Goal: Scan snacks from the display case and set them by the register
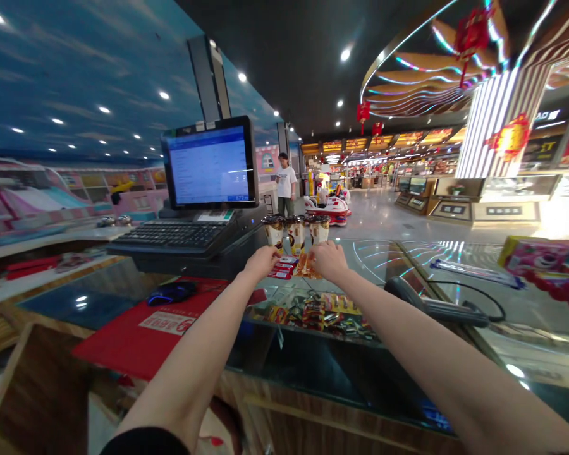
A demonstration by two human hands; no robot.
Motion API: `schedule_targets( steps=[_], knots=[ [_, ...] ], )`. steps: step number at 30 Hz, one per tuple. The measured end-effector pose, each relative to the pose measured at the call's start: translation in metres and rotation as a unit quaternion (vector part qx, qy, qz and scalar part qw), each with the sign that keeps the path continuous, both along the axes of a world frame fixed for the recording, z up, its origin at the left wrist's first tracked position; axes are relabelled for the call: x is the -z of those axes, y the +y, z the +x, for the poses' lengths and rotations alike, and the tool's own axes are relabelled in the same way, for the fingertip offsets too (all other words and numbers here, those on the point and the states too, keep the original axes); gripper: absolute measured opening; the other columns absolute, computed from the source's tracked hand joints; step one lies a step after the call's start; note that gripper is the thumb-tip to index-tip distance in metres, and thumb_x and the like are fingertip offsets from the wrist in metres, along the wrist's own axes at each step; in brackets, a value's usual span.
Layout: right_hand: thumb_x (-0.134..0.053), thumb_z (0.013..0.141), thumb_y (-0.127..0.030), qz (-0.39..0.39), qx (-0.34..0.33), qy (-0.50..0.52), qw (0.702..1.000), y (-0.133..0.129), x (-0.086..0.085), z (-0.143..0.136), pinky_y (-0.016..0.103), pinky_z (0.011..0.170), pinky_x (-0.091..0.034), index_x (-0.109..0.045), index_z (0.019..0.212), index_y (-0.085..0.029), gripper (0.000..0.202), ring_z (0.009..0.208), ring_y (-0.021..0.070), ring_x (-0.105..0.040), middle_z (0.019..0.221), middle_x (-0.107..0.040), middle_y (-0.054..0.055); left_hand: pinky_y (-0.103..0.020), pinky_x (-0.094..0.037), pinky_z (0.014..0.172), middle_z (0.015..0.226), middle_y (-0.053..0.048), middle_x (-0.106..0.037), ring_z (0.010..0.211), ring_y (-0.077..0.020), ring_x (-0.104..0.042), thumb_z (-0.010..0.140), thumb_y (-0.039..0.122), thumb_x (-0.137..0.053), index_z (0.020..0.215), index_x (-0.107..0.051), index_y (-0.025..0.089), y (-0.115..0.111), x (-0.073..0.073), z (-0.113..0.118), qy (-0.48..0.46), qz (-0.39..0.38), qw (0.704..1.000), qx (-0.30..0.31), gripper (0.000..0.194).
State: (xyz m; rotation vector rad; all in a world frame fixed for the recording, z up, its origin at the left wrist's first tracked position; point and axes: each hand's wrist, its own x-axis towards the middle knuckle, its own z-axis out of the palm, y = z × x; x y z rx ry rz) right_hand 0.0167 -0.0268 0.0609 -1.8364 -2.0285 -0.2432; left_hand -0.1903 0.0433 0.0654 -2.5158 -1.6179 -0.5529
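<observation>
Both my arms reach forward over a glass-topped counter (370, 259). My left hand (262, 261) has its fingers closed at the edge of red packets (284, 268) lying on the glass. Across from it, my right hand (329, 259) is curled at an orange-brown packet (306, 265), its fingertips partly hidden. Just behind the packets, three lidded cups stand upright in a row: a left cup (274, 232), a middle cup (295, 234) and a right cup (318, 230). Neither hand is on the cups.
Left of my hands are a monitor (208, 164), a keyboard (171, 234) and a mouse (171, 292) on a red mat (128, 335). Small wrapped goods (317, 313) show under the glass. A corded handheld scanner (436, 306) lies right. A person (286, 183) stands beyond the counter.
</observation>
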Motion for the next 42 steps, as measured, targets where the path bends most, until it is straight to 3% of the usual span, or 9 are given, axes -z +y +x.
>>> schedule_targets(
  steps=[19, 29, 42],
  knots=[
    [-0.053, 0.086, -0.026, 0.003, 0.09, 0.041, 0.995, -0.055, -0.026, 0.118, 0.041, 0.09, -0.036, -0.073, 0.099, -0.025, 0.025, 0.109, 0.0276, -0.052, 0.112, -0.068, 0.009, -0.029, -0.046, 0.079, 0.093, -0.005, -0.073, 0.088, -0.0206, -0.065, 0.087, 0.029, -0.053, 0.089, -0.07, 0.019, -0.026, -0.002, 0.127, -0.078, 0.009, 0.985, 0.153, 0.02],
    [-0.052, 0.086, -0.027, -0.009, 0.149, 0.051, 0.988, -0.084, -0.004, 0.203, 0.039, 0.088, -0.04, -0.073, 0.099, -0.027, 0.025, 0.107, 0.0266, -0.056, 0.108, -0.07, 0.007, -0.027, -0.046, 0.078, 0.092, -0.005, -0.073, 0.085, -0.0188, -0.064, 0.086, 0.031, -0.053, 0.091, -0.07, 0.017, -0.031, 0.004, 0.191, -0.122, -0.018, 0.967, 0.222, 0.023],
    [-0.055, 0.084, -0.027, -0.008, 0.231, 0.069, 0.97, -0.113, 0.029, 0.295, 0.036, 0.083, -0.042, -0.074, 0.098, -0.025, 0.024, 0.106, 0.0276, -0.057, 0.106, -0.07, 0.008, -0.027, -0.047, 0.078, 0.096, -0.006, -0.074, 0.088, -0.0199, -0.065, 0.087, 0.039, -0.05, 0.097, -0.071, 0.016, -0.015, 0.008, 0.258, -0.063, -0.112, 0.948, 0.291, 0.033]
  ],
)
